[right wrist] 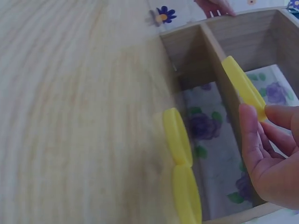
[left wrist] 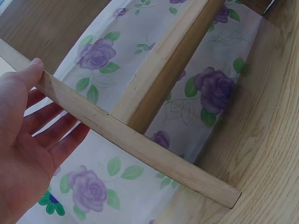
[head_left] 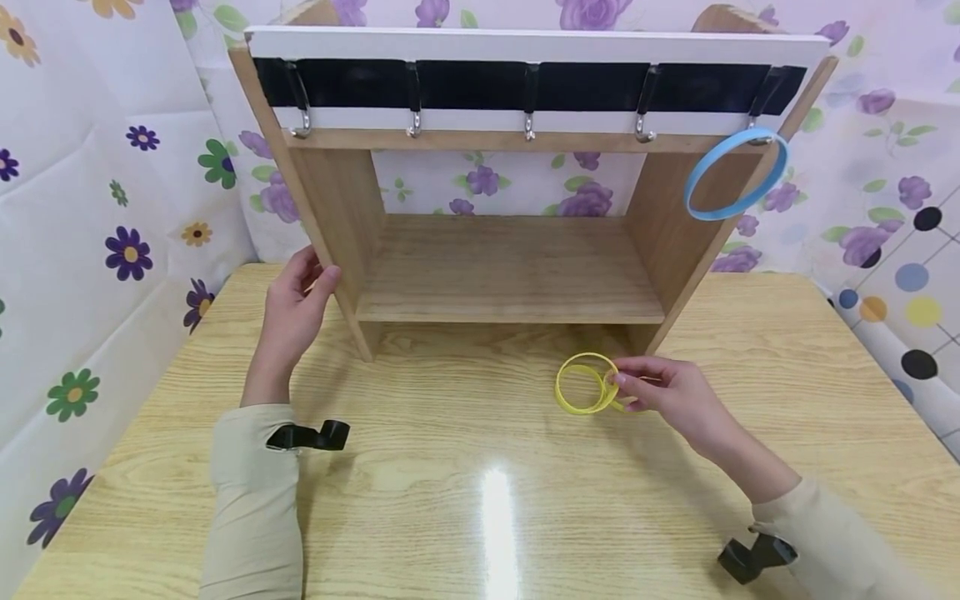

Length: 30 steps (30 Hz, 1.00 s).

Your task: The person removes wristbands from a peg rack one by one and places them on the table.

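My left hand (head_left: 294, 307) holds the front edge of the left side panel (left wrist: 154, 149) of a wooden rack (head_left: 510, 271), thumb in front and fingers behind. With thumb and fingertips, my right hand (head_left: 682, 398) pinches a yellow ring (right wrist: 244, 87) by its rim, raised over the table before the rack's lower right. Two more yellow rings lie end to end on the table in the right wrist view, an upper ring (right wrist: 177, 136) and a lower ring (right wrist: 187, 193); the held one partly covers them in the head view. A light blue ring (head_left: 697, 179) hangs from the rightmost hook.
Across the rack's top runs a black and white bar (head_left: 472, 86) with several metal hooks; the middle hook (head_left: 529, 125) carries nothing. The wood-grain table (head_left: 420, 500) extends toward me. Flowered cloth (head_left: 97, 317) stands behind and at the left, dotted cloth (head_left: 900, 308) at the right.
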Tool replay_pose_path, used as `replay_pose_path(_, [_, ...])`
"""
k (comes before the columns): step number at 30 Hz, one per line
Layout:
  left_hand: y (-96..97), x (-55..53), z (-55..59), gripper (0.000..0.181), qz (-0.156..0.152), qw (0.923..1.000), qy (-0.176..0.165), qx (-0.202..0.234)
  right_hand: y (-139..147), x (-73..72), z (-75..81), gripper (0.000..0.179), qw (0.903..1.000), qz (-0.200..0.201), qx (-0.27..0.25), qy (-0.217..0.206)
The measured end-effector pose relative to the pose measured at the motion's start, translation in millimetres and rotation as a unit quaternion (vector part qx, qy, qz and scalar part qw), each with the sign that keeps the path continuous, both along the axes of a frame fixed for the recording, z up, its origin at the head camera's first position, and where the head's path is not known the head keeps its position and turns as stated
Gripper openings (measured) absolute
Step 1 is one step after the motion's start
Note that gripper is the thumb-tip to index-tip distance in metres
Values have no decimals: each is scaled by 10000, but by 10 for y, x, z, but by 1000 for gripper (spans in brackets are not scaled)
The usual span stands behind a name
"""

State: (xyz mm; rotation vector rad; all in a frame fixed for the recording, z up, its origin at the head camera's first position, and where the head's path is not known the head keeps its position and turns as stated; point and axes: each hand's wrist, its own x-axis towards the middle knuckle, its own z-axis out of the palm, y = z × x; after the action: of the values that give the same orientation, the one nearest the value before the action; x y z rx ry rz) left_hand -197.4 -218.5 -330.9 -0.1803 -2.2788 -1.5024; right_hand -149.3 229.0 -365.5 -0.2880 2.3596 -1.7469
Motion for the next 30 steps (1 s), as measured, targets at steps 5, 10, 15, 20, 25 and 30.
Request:
replay_pose_path(5, [9, -1, 1, 48, 8, 10000, -5, 16, 48, 33, -122, 39, 9996, 147, 53, -235])
replay_pose_path(10, [5, 1, 2, 47, 73, 10000, -18, 50, 83, 73, -225, 38, 9984, 426, 192, -325])
replay_pose_path(15, [-5, 4, 1, 47, 109, 9999, -18, 65, 108, 98, -302, 38, 9967, 700, 201, -370])
replay_pose_path(20, [-7, 7, -5, 47, 103, 9999, -32, 71, 127, 99, -364, 37, 9951, 830, 211, -503])
replay_pose_path(25, [2, 10, -5, 48, 76, 10000, -19, 54, 137, 94, -392, 34, 9935, 852, 419, -622])
replay_pose_path(30, [16, 3, -1, 47, 76, 10000, 13, 59, 149, 89, -396, 34, 9913, 1001, 549, -657])
